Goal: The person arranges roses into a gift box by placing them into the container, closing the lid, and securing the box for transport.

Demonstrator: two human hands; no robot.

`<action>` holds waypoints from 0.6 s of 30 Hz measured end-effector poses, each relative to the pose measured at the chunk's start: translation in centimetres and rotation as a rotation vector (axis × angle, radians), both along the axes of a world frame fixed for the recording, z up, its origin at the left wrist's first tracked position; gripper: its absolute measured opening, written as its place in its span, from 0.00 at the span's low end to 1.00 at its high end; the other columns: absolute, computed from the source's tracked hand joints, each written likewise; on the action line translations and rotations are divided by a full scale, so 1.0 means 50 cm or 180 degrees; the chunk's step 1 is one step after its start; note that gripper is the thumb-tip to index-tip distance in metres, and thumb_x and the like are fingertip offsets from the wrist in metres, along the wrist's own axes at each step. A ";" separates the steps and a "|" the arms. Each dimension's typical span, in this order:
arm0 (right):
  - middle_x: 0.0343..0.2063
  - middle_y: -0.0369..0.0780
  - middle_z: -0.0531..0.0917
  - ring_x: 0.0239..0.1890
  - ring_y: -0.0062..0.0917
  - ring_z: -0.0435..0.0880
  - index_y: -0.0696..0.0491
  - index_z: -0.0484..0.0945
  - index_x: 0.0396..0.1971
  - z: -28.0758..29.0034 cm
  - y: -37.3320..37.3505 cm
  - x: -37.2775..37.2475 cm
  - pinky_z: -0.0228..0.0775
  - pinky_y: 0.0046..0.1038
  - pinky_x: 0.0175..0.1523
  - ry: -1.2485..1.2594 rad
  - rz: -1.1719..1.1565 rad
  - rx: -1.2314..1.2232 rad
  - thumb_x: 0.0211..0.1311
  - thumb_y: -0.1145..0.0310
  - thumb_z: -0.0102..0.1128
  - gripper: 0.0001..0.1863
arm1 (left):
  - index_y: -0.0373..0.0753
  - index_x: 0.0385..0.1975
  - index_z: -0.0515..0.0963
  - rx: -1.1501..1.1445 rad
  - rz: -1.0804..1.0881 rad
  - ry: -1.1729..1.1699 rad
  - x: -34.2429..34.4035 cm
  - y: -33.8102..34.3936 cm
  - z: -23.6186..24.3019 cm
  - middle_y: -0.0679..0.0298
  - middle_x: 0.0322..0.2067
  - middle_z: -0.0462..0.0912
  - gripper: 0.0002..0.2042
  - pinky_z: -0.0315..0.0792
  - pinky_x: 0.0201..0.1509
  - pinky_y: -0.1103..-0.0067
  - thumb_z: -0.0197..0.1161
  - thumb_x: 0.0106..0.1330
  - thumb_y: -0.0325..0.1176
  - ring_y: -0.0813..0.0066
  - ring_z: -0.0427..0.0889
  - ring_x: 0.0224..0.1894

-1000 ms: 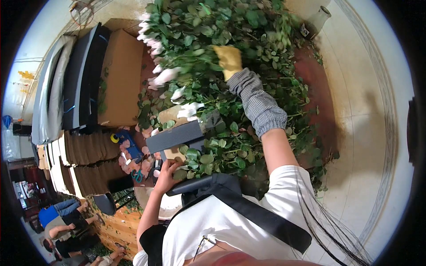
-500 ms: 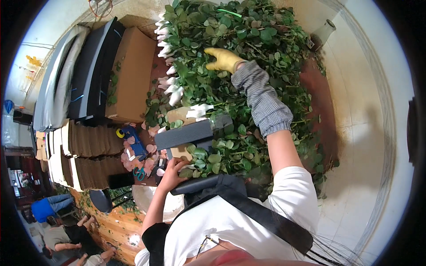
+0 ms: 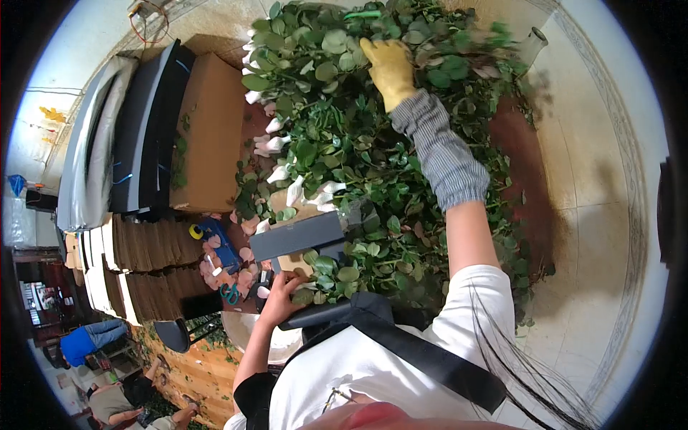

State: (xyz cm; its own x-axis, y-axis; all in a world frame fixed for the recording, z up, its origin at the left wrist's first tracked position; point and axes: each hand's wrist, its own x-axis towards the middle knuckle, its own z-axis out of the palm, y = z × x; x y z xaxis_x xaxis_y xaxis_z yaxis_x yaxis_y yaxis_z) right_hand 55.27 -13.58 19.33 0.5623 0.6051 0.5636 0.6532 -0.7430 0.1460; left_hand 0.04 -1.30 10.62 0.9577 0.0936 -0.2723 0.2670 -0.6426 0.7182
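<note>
My right hand (image 3: pixel 390 68), in a yellow glove and grey striped sleeve, is high in the leafy rose stems (image 3: pixel 337 115), its fingers curled among the leaves; what they hold is hidden. White-wrapped flower heads (image 3: pixel 276 143) line the left side of the pile. My bare left hand (image 3: pixel 283 301) is closed at the lower edge of a cardboard piece (image 3: pixel 292 262), beside a dark grey corrugated strip (image 3: pixel 297 235) and more leaves.
Tall boxes and boards (image 3: pixel 204 129) and stacked cardboard (image 3: pixel 143 272) stand left. Teal scissors (image 3: pixel 229 292) and pink petals lie nearby. A vase (image 3: pixel 532 50) is upper right, beside pale tiles (image 3: pixel 588 244). Co-workers (image 3: pixel 93 340) are at lower left.
My right hand has moved upward and slightly right, its fingers more curled than half a second ago. Leaves at the top right now blur with movement. My left hand stays by the cardboard.
</note>
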 end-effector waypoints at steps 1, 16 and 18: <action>0.42 0.40 0.84 0.46 0.38 0.82 0.48 0.75 0.54 0.012 -0.028 -0.030 0.73 0.41 0.57 -0.0307 0.0170 0.0384 0.50 0.70 0.72 0.28 | 0.43 0.51 0.80 0.0023 -0.0003 -0.0017 0.002 -0.002 0.007 0.57 0.48 0.71 0.29 0.71 0.59 0.67 0.77 0.43 0.28 0.55 0.72 0.55; 0.47 0.48 0.84 0.47 0.42 0.83 0.53 0.73 0.59 -0.035 -0.200 -0.220 0.76 0.41 0.54 0.2330 0.0600 -0.0382 0.66 0.59 0.60 0.24 | 0.44 0.53 0.79 0.0095 -0.0035 -0.0082 0.005 -0.005 0.006 0.58 0.48 0.70 0.31 0.69 0.61 0.67 0.75 0.41 0.25 0.55 0.71 0.55; 0.51 0.47 0.83 0.54 0.41 0.81 0.51 0.73 0.61 0.000 -0.149 -0.190 0.73 0.40 0.59 0.2434 0.0552 0.0183 0.64 0.59 0.63 0.26 | 0.44 0.53 0.79 0.0082 -0.0036 -0.0048 0.006 -0.006 0.011 0.58 0.48 0.70 0.31 0.69 0.61 0.67 0.75 0.41 0.25 0.55 0.71 0.55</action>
State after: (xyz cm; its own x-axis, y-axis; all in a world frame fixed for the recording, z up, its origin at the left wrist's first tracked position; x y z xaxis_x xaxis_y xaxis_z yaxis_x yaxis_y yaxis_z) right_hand 45.78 -21.01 19.35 0.7070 0.7013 0.0914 0.6642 -0.6140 -0.4265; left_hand 0.33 -1.60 11.17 0.9627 0.0894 -0.2554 0.2488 -0.6638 0.7053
